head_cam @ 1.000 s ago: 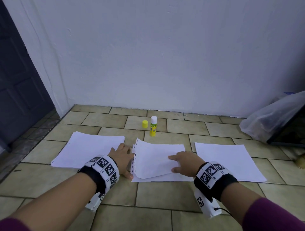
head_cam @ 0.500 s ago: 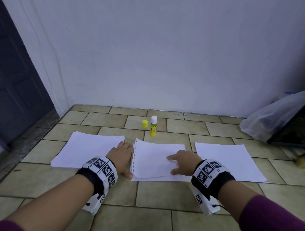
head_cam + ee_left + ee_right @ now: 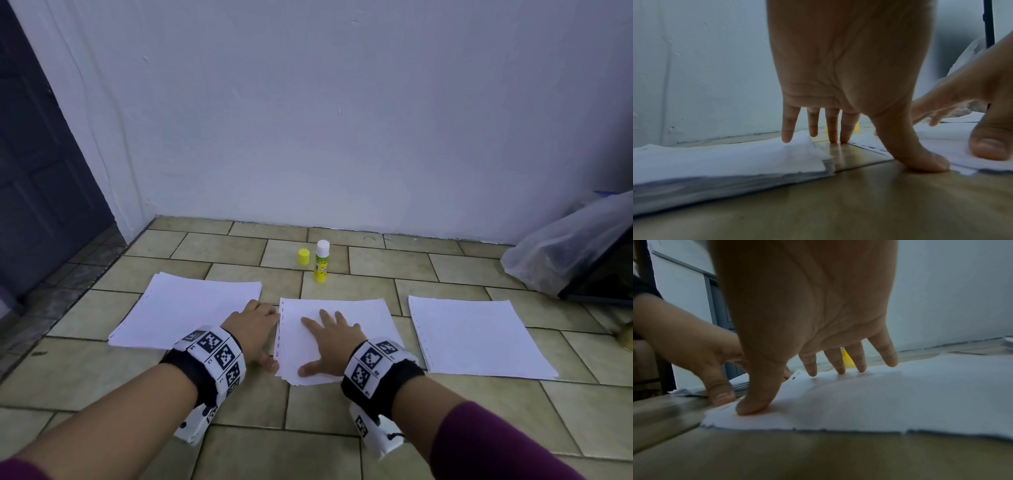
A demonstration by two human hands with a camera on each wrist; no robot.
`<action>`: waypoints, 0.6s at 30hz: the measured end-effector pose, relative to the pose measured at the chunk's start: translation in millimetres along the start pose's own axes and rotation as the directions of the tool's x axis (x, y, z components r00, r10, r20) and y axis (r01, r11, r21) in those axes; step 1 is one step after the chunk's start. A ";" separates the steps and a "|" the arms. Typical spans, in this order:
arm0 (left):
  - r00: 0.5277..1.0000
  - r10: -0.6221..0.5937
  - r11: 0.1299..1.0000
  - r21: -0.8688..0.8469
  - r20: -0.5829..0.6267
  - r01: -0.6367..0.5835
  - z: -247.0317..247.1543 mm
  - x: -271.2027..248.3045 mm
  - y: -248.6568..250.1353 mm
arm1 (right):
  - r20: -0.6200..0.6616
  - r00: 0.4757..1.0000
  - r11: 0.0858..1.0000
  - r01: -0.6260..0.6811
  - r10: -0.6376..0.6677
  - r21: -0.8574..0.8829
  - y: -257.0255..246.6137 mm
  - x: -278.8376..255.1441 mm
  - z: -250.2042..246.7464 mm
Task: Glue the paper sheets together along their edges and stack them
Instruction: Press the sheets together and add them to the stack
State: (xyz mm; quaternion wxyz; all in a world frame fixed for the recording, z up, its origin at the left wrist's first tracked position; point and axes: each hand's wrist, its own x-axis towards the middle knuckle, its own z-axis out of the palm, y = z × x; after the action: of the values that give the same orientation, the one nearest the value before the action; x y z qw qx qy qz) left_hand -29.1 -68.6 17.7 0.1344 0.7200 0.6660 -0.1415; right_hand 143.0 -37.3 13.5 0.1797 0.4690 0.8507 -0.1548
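Right grip: open, with straight, spread fingers, laid palm down on the middle pile of white paper sheets. Curls round nothing; merely presses, thumb down near the pile's front left corner.

Left grip: open too, fingers straight. Rests on the beige tiled floor in the gap between the middle pile and the left pile of white paper sheets, thumb tip against the middle pile's punched left edge, little finger over the left pile's corner.

Judging by this pose: a smoothing-down step, most likely seating a top sheet along the left edge of the middle pile. Lies slightly askew at the front, with ragged sheet edges showing in the right wrist view, so probably some squaring up left. Cannot tell how many sheets are bonded already.

Farther out: a right pile of white paper sheets, untouched, well apart from both grips. Behind the middle pile, a yellow glue stick with a white tip, upright and uncapped, and just beside it a small yellow cap. Suggests more gluing ahead: mid-task, not near the end, with two side piles apparently waiting.
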 end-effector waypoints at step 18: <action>1.000 -0.009 1.000 0.008 0.014 0.009 -2.2 -6.3 3.6 | 0.026 0.998 0.999 -0.049 0.049 -0.001 -11.0 14.3 -6.6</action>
State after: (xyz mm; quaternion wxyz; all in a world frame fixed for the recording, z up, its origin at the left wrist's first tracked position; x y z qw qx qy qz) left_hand -25.9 -73.8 22.2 0.1355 0.7165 0.6677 -0.1496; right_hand 125.5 -29.5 14.0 0.1946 0.4875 0.8367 -0.1561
